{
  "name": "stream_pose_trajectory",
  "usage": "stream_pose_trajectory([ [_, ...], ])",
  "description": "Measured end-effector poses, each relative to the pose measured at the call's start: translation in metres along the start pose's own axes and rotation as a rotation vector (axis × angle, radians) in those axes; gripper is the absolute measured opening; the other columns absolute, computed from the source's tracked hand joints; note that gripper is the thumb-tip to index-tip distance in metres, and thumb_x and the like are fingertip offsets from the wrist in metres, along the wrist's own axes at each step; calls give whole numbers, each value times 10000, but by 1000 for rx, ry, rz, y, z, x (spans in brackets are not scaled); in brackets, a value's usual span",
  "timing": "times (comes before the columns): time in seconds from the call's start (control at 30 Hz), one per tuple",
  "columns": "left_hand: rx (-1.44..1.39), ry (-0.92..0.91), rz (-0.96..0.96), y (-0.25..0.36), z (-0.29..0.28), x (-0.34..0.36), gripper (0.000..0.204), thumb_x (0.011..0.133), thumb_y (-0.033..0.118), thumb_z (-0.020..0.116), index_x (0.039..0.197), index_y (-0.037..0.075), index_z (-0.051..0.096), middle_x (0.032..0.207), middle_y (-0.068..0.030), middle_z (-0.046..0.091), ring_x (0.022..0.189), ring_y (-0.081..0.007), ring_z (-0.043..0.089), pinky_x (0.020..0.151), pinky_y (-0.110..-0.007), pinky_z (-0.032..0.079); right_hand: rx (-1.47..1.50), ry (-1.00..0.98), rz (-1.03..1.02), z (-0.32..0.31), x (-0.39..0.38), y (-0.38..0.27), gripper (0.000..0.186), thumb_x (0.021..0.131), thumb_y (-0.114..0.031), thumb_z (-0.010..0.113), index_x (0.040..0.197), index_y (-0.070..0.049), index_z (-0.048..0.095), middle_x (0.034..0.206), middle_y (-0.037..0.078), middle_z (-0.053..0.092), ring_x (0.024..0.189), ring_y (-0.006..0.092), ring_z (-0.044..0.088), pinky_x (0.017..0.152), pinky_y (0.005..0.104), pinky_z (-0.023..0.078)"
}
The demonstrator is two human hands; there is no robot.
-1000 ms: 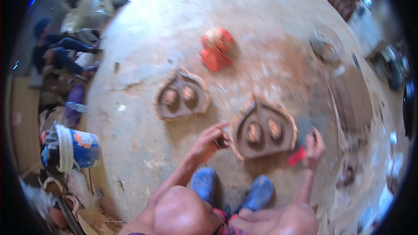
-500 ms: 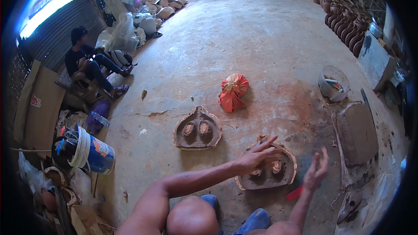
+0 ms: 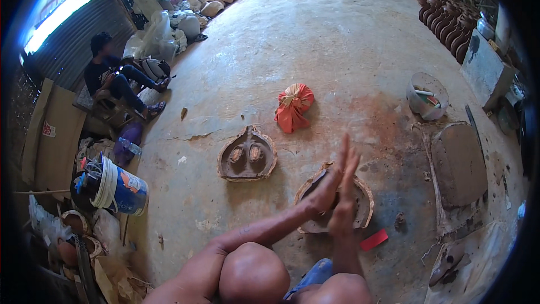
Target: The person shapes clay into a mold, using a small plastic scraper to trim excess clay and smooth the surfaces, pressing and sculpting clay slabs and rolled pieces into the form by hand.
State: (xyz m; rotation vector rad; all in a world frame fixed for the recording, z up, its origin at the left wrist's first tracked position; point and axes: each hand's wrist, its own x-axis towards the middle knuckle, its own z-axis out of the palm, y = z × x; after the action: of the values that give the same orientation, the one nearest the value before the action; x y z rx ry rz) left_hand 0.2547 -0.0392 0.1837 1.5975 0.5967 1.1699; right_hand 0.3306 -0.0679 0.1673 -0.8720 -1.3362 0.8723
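Over the nearer mould half (image 3: 365,214), my left hand (image 3: 329,183) and my right hand (image 3: 344,208) meet palm to palm, fingers stretched out straight. Whether anything lies between the palms cannot be seen. This mould half has a pale rough rim and a dark clay lining, and my hands cover most of its middle. To its left on the floor lies a matching mould half (image 3: 247,171), pointed at the far side, with two oval knobs inside. Beside my right forearm is a flat red piece (image 3: 374,240), and next to it a small dark clay lump (image 3: 400,221).
A red and tan cloth bundle (image 3: 294,107) sits farther out. To the right are a tub (image 3: 427,97) with tools and a slab of brown clay (image 3: 461,166). A blue-and-white bucket (image 3: 128,191) stands left, near a seated person (image 3: 115,76). Stacked pots (image 3: 447,19) line the far right.
My hands, apart before, have come together, the right moving left and both turning upright. The clay lump beside the red piece now shows. The whole view has shifted slightly.
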Motion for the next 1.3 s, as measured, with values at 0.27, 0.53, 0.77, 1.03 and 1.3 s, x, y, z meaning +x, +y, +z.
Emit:
stream_pose_trajectory([
  [0.27,148,-72,51,17,2,-10,1125,967,865,222,1679,63,-115,1767,-133,-150,1626,-286,-107,1293,-454,-35,169,-105,53,-9,2,-17,1246,855,-978,152,1692,-79,-57,1765,209,3,1622,409,27,1287,570,35],
  [0.53,-14,51,-136,20,8,-26,1060,1000,825,243,1697,53,39,1780,-120,-45,1630,-270,-3,1301,-436,51,163,-8,-160,13,-4,7,1054,1007,-773,302,1686,-52,-60,1772,181,-43,1631,361,-29,1289,565,14],
  [0.77,-270,96,-186,34,10,-30,1127,888,952,129,1713,195,-3,1788,-63,3,1632,-243,43,1299,-455,95,-52,-44,9,-9,9,-4,1082,993,-769,359,1684,-8,21,1760,236,-13,1623,417,-24,1276,577,9],
  [1.03,-528,35,-274,25,19,-21,1085,911,926,283,1715,220,104,1778,1,134,1601,-215,198,1252,-364,269,-223,133,42,-21,7,-1,868,1084,-607,249,1688,-31,12,1768,209,-7,1614,463,-54,1265,618,-6],
  [1.3,-730,24,-416,1,40,-27,1135,884,956,201,1716,197,57,1786,-36,50,1636,-254,46,1310,-465,34,-459,154,216,-53,-8,36,856,1093,-428,413,1674,4,-43,1760,234,24,1596,518,3,1229,707,75],
])
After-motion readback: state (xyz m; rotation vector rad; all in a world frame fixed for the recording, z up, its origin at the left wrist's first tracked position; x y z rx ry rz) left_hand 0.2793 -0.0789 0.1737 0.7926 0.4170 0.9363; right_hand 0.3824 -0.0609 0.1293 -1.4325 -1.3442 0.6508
